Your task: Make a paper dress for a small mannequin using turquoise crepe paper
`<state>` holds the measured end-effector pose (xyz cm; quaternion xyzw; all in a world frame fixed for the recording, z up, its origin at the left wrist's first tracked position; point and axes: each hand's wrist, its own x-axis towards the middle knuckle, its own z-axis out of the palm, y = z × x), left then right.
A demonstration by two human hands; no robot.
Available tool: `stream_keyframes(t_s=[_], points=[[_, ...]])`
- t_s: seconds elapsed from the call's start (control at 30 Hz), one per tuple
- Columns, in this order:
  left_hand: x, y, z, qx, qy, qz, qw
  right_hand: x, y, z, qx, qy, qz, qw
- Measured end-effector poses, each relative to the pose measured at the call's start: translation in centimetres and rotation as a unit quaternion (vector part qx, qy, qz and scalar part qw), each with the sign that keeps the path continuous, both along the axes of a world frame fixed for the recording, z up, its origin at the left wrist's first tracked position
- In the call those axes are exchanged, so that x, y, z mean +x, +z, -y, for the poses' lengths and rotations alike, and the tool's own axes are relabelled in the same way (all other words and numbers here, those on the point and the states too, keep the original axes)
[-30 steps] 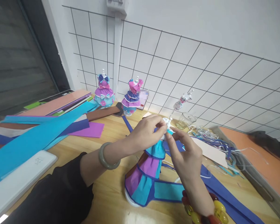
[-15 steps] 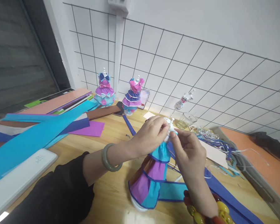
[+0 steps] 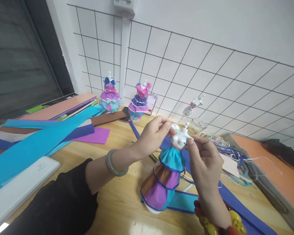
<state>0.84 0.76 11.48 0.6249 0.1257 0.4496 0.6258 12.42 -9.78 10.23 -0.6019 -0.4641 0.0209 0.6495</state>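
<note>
Mannequin [image 3: 171,160], miniature, stood right of centre on the near part of a wooden table [image 3: 117,202]. Bust [image 3: 179,142]: was white, glossy, with small coloured marks and a knobbed neck. Skirt [image 3: 159,195]: flared in tiers, gathered turquoise above, brown, purple and turquoise panels below, edged dark blue; a white base [image 3: 152,209] showed beneath. Left hand [image 3: 154,135]: fingertips pinched narrow by the bust's left side. Right hand [image 3: 207,160]: thumb and fingers drawn close at its right side. What either held could not be told.
</note>
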Motion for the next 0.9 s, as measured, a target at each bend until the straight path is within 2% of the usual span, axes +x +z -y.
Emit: stream_keyframes(t_s=[0.1,0.17,0.3,0.43,0.6,0.73,0.9], points=[[-0.2,0.6,-0.4,-0.042,-0.016,0.015,0.999,0.1,0.2,-0.1,-0.012,0.013,-0.041,0.999],[-0.5,0.8,-0.6,-0.036,-0.010,0.004,0.999,0.2,0.3,-0.2,-0.023,0.013,-0.058,0.998],[-0.8,0.8,-0.3,0.090,0.042,-0.044,0.994,0.3,0.3,-0.3,-0.026,0.005,-0.071,0.997],[-1.0,0.6,0.4,0.215,0.092,-0.121,0.965,0.0,0.1,-0.2,-0.022,0.015,-0.049,0.998],[-0.9,0.4,0.6,0.286,0.130,-0.144,0.938,-0.3,-0.1,0.1,-0.025,0.011,-0.016,1.000],[-0.7,0.2,0.5,0.253,0.138,-0.129,0.949,-0.5,0.2,0.3,-0.022,0.025,-0.036,0.999],[-0.3,-0.1,-0.1,0.120,0.084,-0.067,0.987,0.1,0.3,0.1,-0.009,0.030,-0.091,0.995]])
